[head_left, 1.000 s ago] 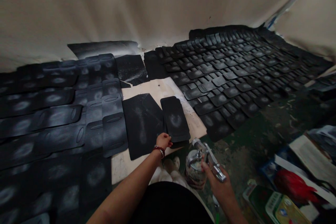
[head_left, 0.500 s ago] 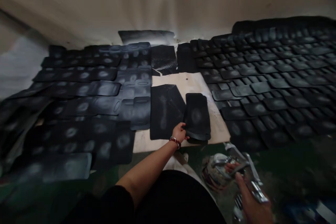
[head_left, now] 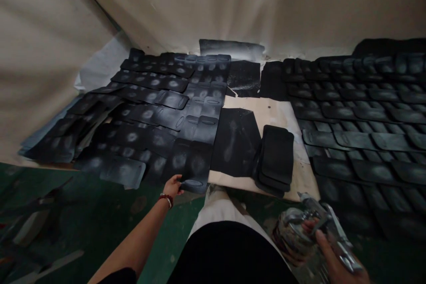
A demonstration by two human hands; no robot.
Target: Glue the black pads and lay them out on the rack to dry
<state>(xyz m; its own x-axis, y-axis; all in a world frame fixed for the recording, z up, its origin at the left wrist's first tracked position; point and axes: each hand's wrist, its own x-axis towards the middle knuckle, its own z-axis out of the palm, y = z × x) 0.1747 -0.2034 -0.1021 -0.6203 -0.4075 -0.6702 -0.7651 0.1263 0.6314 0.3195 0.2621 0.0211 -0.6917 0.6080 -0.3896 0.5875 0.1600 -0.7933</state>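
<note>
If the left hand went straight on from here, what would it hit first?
Probably the near-edge black panel with the pale oval; the left hand appears right at its border, though depth and contact are unclear.

Dim light leaves the floor [head_left: 103, 213] murky; soft shadows streak the curtain [head_left: 213, 9]; the gun [head_left: 337, 230] glints, slightly blurred.
</note>
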